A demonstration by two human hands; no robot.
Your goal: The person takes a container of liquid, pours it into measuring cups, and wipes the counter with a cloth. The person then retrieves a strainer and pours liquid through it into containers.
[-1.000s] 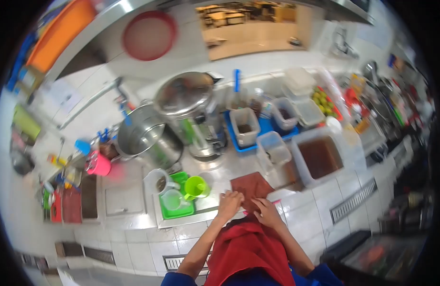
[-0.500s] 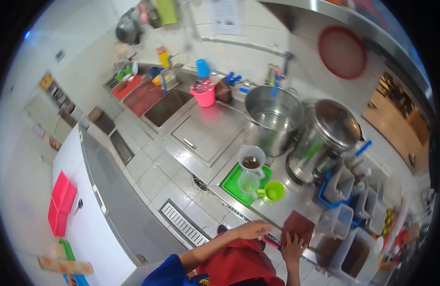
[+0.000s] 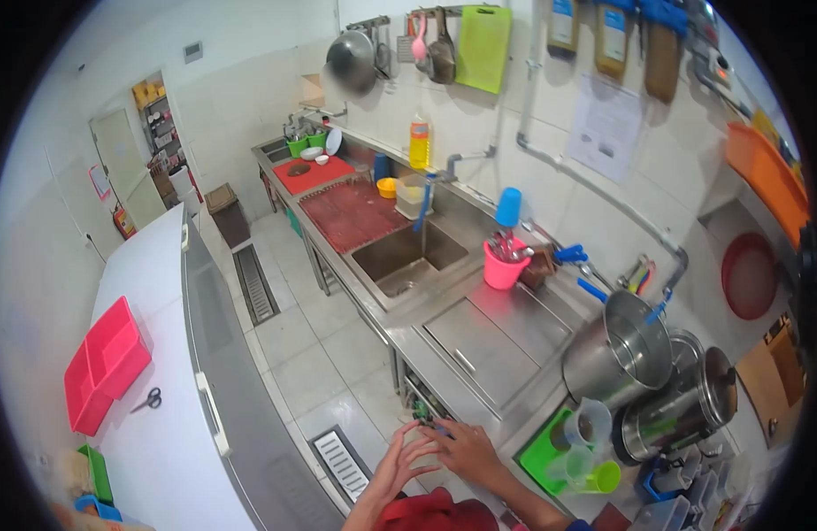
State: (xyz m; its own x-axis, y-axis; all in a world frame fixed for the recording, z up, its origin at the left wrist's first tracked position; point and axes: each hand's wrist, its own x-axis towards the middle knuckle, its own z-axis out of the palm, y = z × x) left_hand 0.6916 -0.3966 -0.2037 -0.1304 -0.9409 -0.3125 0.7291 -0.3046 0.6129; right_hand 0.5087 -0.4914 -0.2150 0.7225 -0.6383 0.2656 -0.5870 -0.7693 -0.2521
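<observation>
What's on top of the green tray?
A larger clear jug and a smaller jug stand on the green tray; a lime-green mug is at its edge. What lies directly under the jugs is covered.

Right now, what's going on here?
A person's left hand and right hand are raised close together in front of the body; I see nothing held in either. To their right, on the steel counter, a green tray carries translucent jugs, with a lime-green cup close by.
</observation>
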